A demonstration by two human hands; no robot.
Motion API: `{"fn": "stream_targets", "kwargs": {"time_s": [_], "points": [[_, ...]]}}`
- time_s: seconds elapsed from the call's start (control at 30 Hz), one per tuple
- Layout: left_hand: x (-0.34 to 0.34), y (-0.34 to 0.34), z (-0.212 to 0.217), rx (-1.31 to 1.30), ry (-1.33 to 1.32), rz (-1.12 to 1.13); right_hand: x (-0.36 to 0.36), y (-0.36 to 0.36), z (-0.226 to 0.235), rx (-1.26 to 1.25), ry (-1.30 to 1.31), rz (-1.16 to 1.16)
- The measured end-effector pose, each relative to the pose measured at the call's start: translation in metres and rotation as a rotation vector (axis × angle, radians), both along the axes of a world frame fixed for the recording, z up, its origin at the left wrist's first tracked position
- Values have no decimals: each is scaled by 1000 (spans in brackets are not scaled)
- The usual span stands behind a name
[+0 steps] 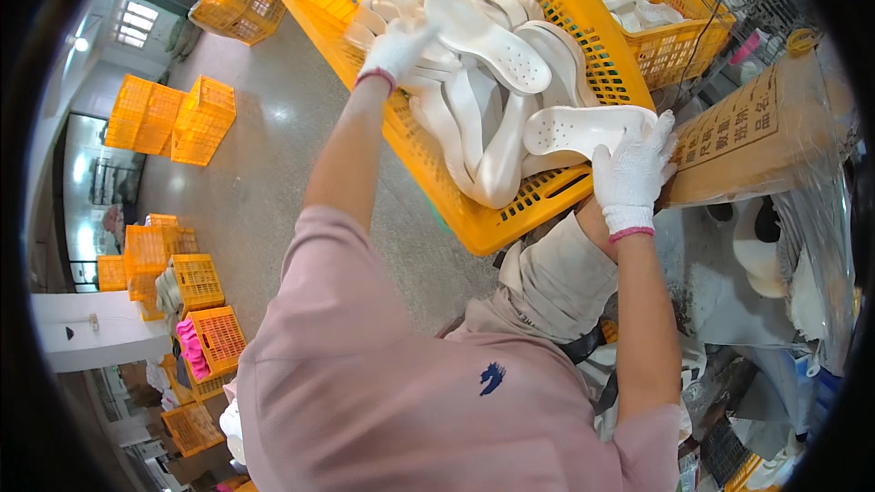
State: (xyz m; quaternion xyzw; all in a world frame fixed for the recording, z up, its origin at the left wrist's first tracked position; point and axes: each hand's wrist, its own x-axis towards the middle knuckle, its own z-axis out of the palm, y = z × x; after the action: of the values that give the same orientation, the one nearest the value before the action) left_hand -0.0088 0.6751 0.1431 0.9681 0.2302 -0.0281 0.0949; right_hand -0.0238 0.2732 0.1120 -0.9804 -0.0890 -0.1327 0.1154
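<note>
Both my hands wear white knit gloves with pink cuffs. My left hand [398, 53] is over the left side of a yellow plastic crate [483, 235], beside the upper end of a long white perforated shoe insole [492, 46]. Motion smears its fingers, so its grip does not show clearly. At the crate's near right corner, my right hand [633, 171] has its thumb and fingers around the end of another white perforated insole [576, 132]. Beneath and around these two, many similar white insoles [499, 159] lie nested and stacked in the crate.
Another yellow crate [670, 59] with white pieces stands behind on the right. A cardboard box [729, 141] is close beside my right hand, with plastic wrap [825, 264] over nearby things. More yellow crates [202, 118] stand on the grey floor [264, 155] to the left.
</note>
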Motion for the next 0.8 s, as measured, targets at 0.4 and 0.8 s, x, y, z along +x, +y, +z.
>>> {"fn": "stream_targets", "kwargs": {"time_s": [0.4, 0.8], "points": [[-17, -86, 70, 397, -243, -584, -135, -89, -6, 488, 91, 246], [22, -240, 41, -24, -468, -945, -225, -163, 4, 648, 312, 82]]}}
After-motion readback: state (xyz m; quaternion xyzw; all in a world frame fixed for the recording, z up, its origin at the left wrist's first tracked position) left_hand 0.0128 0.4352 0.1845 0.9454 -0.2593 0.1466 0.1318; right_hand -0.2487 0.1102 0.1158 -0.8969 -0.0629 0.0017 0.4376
